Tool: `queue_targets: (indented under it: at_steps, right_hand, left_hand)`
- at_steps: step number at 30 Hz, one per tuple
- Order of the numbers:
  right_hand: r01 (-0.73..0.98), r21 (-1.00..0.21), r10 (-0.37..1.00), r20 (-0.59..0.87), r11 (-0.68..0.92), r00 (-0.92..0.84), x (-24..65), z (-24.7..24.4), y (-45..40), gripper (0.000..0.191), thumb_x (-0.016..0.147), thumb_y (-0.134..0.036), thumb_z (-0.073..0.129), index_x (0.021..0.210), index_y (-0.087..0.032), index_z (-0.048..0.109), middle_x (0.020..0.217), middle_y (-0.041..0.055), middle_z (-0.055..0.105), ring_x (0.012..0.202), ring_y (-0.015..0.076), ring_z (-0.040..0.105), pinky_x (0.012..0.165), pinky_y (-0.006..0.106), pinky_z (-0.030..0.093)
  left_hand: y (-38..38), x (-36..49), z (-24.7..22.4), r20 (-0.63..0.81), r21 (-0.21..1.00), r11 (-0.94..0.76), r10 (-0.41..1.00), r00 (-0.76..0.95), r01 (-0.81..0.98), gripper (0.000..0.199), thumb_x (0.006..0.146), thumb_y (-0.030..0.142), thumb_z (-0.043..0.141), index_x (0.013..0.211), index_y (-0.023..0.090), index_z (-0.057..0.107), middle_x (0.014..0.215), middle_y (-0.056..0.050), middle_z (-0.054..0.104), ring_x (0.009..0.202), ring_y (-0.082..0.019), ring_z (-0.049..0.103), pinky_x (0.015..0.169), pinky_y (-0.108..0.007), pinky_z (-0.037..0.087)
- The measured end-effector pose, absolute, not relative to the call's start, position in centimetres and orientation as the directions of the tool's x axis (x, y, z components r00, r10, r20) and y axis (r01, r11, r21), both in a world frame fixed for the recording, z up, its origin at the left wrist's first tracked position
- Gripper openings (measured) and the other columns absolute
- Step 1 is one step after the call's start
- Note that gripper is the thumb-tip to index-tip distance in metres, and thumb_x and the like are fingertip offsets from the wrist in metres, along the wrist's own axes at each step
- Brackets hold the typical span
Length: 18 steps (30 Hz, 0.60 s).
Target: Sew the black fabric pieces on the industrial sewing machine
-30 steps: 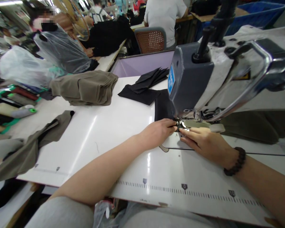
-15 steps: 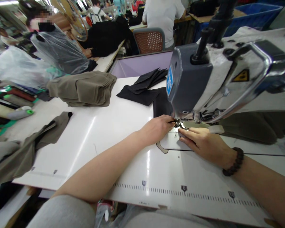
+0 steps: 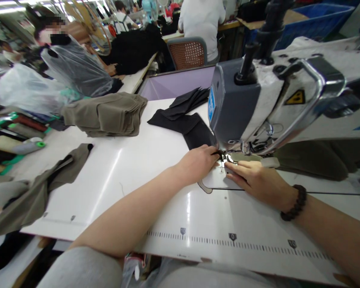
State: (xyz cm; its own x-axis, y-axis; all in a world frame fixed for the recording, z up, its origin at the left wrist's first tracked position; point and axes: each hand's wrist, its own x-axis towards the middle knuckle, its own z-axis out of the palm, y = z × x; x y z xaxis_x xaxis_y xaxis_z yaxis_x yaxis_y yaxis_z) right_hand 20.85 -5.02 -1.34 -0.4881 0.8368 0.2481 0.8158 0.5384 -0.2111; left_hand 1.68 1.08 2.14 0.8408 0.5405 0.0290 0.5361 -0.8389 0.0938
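Note:
A white and grey sewing machine (image 3: 236, 104) stands at the right. My left hand (image 3: 199, 162) is beside its presser foot (image 3: 224, 157), fingers bent and pressed together at the edge of a black fabric piece (image 3: 198, 132). Their tips are partly hidden against the machine. Flat on the right side of the foot lies my right hand (image 3: 258, 180), fingers stretched toward the needle area. Olive fabric (image 3: 314, 160) runs behind that hand under the machine arm. More black fabric pieces (image 3: 187, 104) lie fanned out behind the machine head, overlapping the piece by my left hand.
A stack of olive fabric pieces (image 3: 107, 114) sits on the white table (image 3: 155, 160). Another olive piece (image 3: 59, 168) hangs over at left, near thread spools (image 3: 26, 144). Beyond are a chair (image 3: 188, 54), a blue bin (image 3: 318, 24) and several people at work.
The black fabric piece by my left hand has turned, its far part swinging left. Both hands stay almost in place by the presser foot. The view has shifted slightly.

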Motion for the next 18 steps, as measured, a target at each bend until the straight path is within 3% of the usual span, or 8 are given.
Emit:
queue_targets:
  at_steps: [3,6,11,18]
  right_hand:
    - [0.776,-0.204,0.792,0.299,0.597,-0.532,21.1,-1.0,-5.3,0.034,0.09,-0.035,0.036,0.104,-0.015,0.06,0.081,0.007,0.064,0.07,0.015,0.059,0.057,0.025,0.042]
    - [0.686,-0.176,0.7,0.32,0.706,-0.639,21.3,-0.5,-5.7,0.035,0.091,-0.032,0.034,0.099,-0.013,0.062,0.068,0.0047,0.06,0.061,0.0133,0.055,0.054,0.026,0.039]
    - [0.615,-0.113,0.616,0.311,0.78,-0.724,21.4,0.3,-6.2,0.035,0.091,-0.031,0.035,0.086,-0.014,0.065,0.056,0.0018,0.052,0.052,0.0124,0.046,0.05,0.028,0.031]
    - [0.572,-0.123,0.577,0.328,0.811,-0.748,21.1,0.7,-6.5,0.036,0.092,-0.031,0.034,0.079,-0.014,0.064,0.056,0.0021,0.052,0.051,0.0125,0.044,0.051,0.029,0.029]
  left_hand:
    - [-1.1,1.5,3.1,-0.045,0.085,-0.848,0.522,0.852,0.524,0.029,0.088,0.033,0.045,0.087,0.01,0.063,0.085,-0.008,0.059,0.08,-0.02,0.056,0.073,-0.033,0.048]
    - [-3.1,1.2,3.2,-0.077,0.122,-0.894,0.425,0.902,0.432,0.028,0.089,0.031,0.045,0.091,0.009,0.062,0.09,-0.009,0.059,0.085,-0.02,0.055,0.079,-0.032,0.047]
    - [-4.2,0.7,1.9,0.03,0.124,-0.92,0.378,0.925,0.372,0.025,0.091,0.021,0.039,0.096,0.007,0.059,0.105,-0.012,0.058,0.101,-0.019,0.051,0.09,-0.031,0.043]
    - [-4.5,0.4,1.7,0.093,0.16,-0.934,0.337,0.937,0.32,0.024,0.088,0.012,0.039,0.101,0.002,0.056,0.111,-0.015,0.057,0.107,-0.019,0.051,0.095,-0.031,0.042]
